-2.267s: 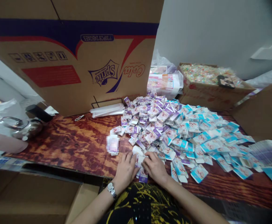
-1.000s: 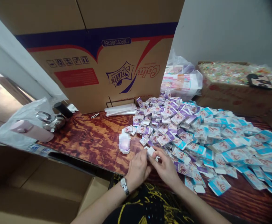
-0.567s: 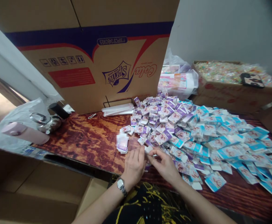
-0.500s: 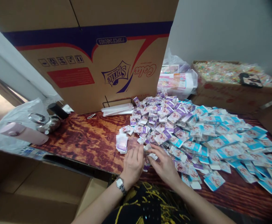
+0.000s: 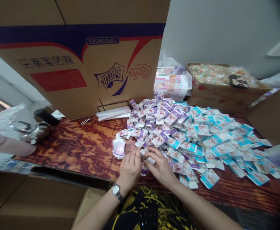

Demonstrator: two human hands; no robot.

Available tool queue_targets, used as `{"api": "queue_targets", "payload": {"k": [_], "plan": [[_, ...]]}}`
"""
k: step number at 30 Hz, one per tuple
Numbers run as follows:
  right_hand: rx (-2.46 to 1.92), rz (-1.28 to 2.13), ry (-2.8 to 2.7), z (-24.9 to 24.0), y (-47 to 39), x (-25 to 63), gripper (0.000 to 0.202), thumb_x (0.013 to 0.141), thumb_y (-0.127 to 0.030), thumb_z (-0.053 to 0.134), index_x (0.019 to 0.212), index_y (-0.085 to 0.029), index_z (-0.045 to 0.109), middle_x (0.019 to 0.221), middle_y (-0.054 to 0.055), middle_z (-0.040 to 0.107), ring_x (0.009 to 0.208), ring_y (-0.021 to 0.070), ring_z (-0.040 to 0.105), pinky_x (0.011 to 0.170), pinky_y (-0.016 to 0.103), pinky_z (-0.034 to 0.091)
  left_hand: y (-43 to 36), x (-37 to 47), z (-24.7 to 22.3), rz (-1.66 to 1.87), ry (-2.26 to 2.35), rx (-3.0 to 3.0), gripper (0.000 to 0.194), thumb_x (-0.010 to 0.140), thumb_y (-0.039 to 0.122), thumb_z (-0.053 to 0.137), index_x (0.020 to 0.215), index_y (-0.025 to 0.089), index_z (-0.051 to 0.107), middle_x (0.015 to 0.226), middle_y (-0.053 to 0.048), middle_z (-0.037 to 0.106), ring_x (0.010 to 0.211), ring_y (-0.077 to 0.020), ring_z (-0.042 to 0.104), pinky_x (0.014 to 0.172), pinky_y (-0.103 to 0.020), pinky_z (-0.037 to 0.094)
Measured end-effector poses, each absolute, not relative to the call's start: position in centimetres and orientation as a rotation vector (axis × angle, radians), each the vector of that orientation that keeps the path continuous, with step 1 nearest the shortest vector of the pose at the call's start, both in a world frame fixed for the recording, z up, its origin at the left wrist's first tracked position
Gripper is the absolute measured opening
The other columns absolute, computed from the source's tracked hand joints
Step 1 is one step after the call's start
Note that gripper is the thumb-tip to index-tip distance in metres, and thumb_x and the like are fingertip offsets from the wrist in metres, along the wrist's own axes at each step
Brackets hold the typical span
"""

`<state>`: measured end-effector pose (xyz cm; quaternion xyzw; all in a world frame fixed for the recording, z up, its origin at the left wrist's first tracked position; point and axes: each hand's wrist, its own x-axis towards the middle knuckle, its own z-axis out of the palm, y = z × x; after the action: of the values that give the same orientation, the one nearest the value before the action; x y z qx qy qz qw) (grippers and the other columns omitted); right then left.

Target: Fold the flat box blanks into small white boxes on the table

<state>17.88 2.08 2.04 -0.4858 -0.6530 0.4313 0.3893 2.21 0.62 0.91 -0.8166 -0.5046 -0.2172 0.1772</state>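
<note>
Near the table's front edge, my left hand (image 5: 130,166) and my right hand (image 5: 159,166) meet around a small white box (image 5: 144,151). The fingers of both hands are closed on it. Just beyond them lies a heap of small purple-and-white boxes (image 5: 162,111), which runs into a spread of blue-and-white boxes (image 5: 222,150) on the right. Left of my left hand lies a small stack of purple-and-white cards (image 5: 119,149), partly blurred out.
A large carton (image 5: 65,73) stands at the back left, with clear plastic strips (image 5: 113,113) before it. A pink bottle (image 5: 12,145) and a glass teapot (image 5: 34,132) sit at the left. An open box of wrapped pieces (image 5: 221,92) stands back right.
The whole view has shifted, so things appear further left and more shows at the right edge. My hands stay together on the small box.
</note>
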Motion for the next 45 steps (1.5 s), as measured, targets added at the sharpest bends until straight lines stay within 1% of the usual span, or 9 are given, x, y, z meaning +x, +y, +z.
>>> {"api": "queue_targets", "payload": {"k": [3, 9, 13, 19, 24, 31, 35, 39, 45], "plan": [[-1.203, 1.226, -1.638, 2.2, 2.2, 17.9, 0.014, 0.081, -0.031, 0.060, 0.080, -0.017, 0.064, 0.088, 0.004, 0.065, 0.087, 0.0191, 0.061, 0.082, 0.031, 0.047, 0.7, 2.1, 1.1, -0.617, -1.423, -2.328, 0.046, 0.086, 0.012, 0.044, 0.131, 0.004, 0.037, 0.107, -0.017, 0.063, 0.090, -0.0228, 0.059, 0.078, -0.035, 0.050], [-1.100, 1.227, -1.782, 2.6, 2.2, 17.6, 0.013, 0.083, -0.024, 0.057, 0.090, -0.020, 0.067, 0.098, 0.004, 0.065, 0.093, 0.0190, 0.060, 0.085, 0.033, 0.046, 0.8, 2.0, 1.4, -0.613, -1.453, -2.389, 0.050, 0.087, 0.010, 0.041, 0.135, 0.008, 0.031, 0.103, -0.016, 0.063, 0.087, -0.0230, 0.061, 0.076, -0.036, 0.051], [-1.151, 1.006, -1.913, 2.6, 2.0, 17.4, 0.011, 0.083, -0.020, 0.057, 0.085, -0.019, 0.067, 0.108, 0.008, 0.060, 0.104, 0.0210, 0.055, 0.092, 0.035, 0.043, 0.8, 1.8, 1.2, -0.690, -1.421, -2.422, 0.051, 0.084, 0.005, 0.039, 0.135, 0.008, 0.030, 0.105, -0.016, 0.063, 0.092, -0.0242, 0.061, 0.081, -0.039, 0.050], [-1.106, 0.854, -1.803, 3.5, 2.2, 18.3, 0.021, 0.087, -0.024, 0.054, 0.106, -0.021, 0.060, 0.105, 0.008, 0.059, 0.097, 0.0183, 0.058, 0.084, 0.032, 0.048, 0.6, 1.5, 1.2, -1.024, -1.755, -2.577, 0.057, 0.084, 0.021, 0.050, 0.134, 0.010, 0.025, 0.110, -0.016, 0.060, 0.088, -0.0208, 0.065, 0.074, -0.031, 0.054], [-1.028, 0.509, -1.941, 3.7, 2.0, 18.6, 0.020, 0.087, -0.021, 0.051, 0.104, -0.022, 0.063, 0.114, 0.011, 0.057, 0.105, 0.0217, 0.055, 0.089, 0.037, 0.047, 0.4, 2.0, 1.7, -1.292, -1.883, -2.584, 0.052, 0.082, 0.021, 0.054, 0.128, 0.016, 0.032, 0.111, -0.012, 0.061, 0.089, -0.0190, 0.064, 0.076, -0.031, 0.053], [-1.038, 0.947, -1.861, 4.6, 2.1, 18.7, 0.019, 0.090, -0.028, 0.048, 0.091, -0.021, 0.065, 0.109, 0.008, 0.058, 0.102, 0.0194, 0.056, 0.088, 0.033, 0.046, 0.5, 1.8, 2.0, -1.260, -1.682, -2.714, 0.037, 0.083, 0.018, 0.053, 0.117, 0.019, 0.040, 0.096, -0.007, 0.063, 0.080, -0.0158, 0.065, 0.072, -0.028, 0.053], [-1.107, 1.252, -1.510, 4.8, 2.7, 18.5, 0.026, 0.091, -0.037, 0.044, 0.108, -0.022, 0.058, 0.096, 0.004, 0.064, 0.088, 0.0163, 0.061, 0.078, 0.029, 0.049, 0.6, 1.6, 1.7, -1.099, -1.610, -2.818, 0.038, 0.084, 0.018, 0.050, 0.121, 0.016, 0.038, 0.097, -0.010, 0.063, 0.083, -0.0175, 0.064, 0.075, -0.030, 0.053], [-1.104, 1.455, -1.396, 4.8, 3.3, 18.1, 0.024, 0.085, -0.038, 0.055, 0.098, -0.019, 0.063, 0.091, 0.003, 0.067, 0.084, 0.0165, 0.062, 0.075, 0.028, 0.050, 0.4, 1.7, 1.5, -1.066, -1.626, -2.758, 0.044, 0.083, 0.018, 0.049, 0.124, 0.013, 0.035, 0.098, -0.012, 0.063, 0.086, -0.0201, 0.065, 0.074, -0.032, 0.054], [-1.211, 0.977, -1.730, 5.7, 2.8, 17.9, 0.016, 0.086, -0.027, 0.053, 0.092, -0.020, 0.067, 0.087, 0.005, 0.065, 0.081, 0.0178, 0.061, 0.075, 0.031, 0.049, 0.5, 2.2, 1.6, -1.081, -1.737, -2.674, 0.060, 0.083, 0.018, 0.048, 0.136, 0.010, 0.021, 0.118, -0.019, 0.057, 0.102, -0.0225, 0.061, 0.084, -0.035, 0.052]]}}
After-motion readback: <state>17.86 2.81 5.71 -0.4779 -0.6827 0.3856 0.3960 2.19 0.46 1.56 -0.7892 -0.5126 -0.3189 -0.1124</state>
